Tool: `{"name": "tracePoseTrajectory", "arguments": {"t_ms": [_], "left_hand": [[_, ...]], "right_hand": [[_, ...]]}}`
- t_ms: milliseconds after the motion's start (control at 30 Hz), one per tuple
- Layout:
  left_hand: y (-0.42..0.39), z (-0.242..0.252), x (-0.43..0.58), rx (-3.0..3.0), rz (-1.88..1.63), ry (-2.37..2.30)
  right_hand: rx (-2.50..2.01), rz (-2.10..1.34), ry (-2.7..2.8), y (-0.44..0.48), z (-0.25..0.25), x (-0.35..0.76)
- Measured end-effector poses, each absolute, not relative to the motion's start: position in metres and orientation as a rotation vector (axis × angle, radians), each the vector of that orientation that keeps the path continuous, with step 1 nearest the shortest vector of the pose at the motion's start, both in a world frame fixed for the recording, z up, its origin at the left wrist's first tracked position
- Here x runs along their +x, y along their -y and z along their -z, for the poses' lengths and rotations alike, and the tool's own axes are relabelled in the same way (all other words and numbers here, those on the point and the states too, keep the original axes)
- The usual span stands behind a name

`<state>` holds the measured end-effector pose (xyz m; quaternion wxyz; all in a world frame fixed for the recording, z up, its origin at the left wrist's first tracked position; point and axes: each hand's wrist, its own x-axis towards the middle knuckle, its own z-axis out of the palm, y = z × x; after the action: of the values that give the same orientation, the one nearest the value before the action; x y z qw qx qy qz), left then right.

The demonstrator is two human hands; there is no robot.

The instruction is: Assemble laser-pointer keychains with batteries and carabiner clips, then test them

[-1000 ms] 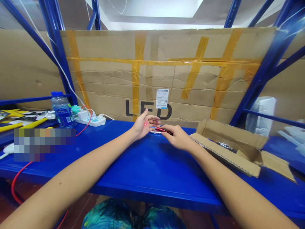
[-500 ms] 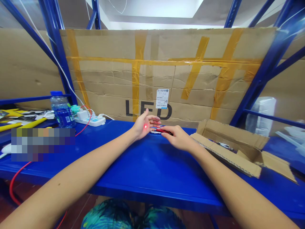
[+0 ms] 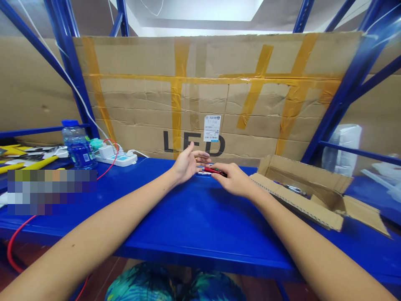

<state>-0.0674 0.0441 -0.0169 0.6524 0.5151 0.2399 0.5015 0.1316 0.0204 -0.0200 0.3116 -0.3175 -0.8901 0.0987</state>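
Note:
My right hand (image 3: 234, 179) is closed around a slim red laser pointer (image 3: 212, 170), its tip towards my other palm. My left hand (image 3: 187, 164) is raised just left of that tip, palm turned to the right, fingers apart and holding nothing. No red dot shows on the palm. Beneath and behind the laser pointer, slim silvery pen-like things (image 3: 203, 174) lie on the blue table (image 3: 188, 225), partly hidden by my hands.
An open cardboard box (image 3: 300, 207) with scissors-like metal handles inside stands at right. To the left are a blue-capped bottle (image 3: 79, 146), a white power strip (image 3: 117, 158), a red cable (image 3: 112, 163) and yellow-handled tools (image 3: 39, 163). A large cardboard panel (image 3: 140, 100) stands behind.
The bright red light spot on my left palm has gone out. Both hands hold nearly the same pose, and the view has shifted slightly.

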Motion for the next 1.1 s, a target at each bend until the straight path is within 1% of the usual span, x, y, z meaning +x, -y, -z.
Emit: {"name": "tracePoseTrajectory", "arguments": {"t_ms": [133, 600, 767, 1000, 1100], "left_hand": [[-0.0429, 0.0164, -0.066, 1.137, -1.155, -0.563], [-0.0432, 0.0168, -0.0664, 1.157, -1.135, -0.545], [-0.044, 0.0182, -0.0669, 1.163, -1.146, -0.571], [-0.0437, 0.0164, -0.0664, 1.227, -1.131, -0.577], [-0.0448, 0.0184, -0.0648, 1.352, -1.144, -0.689]], "right_hand": [[-0.798, -0.294, 2.37, -0.021, 0.0202, 0.1316], [-0.813, -0.247, 2.351, -0.0216, 0.0198, 0.1324], [-0.79, -0.302, 2.369, -0.0221, 0.0196, 0.1325], [-0.859, -0.228, 2.371, -0.022, 0.0202, 0.1324], [-0.912, -0.19, 2.374, -0.0251, 0.0221, 0.1331]]}}
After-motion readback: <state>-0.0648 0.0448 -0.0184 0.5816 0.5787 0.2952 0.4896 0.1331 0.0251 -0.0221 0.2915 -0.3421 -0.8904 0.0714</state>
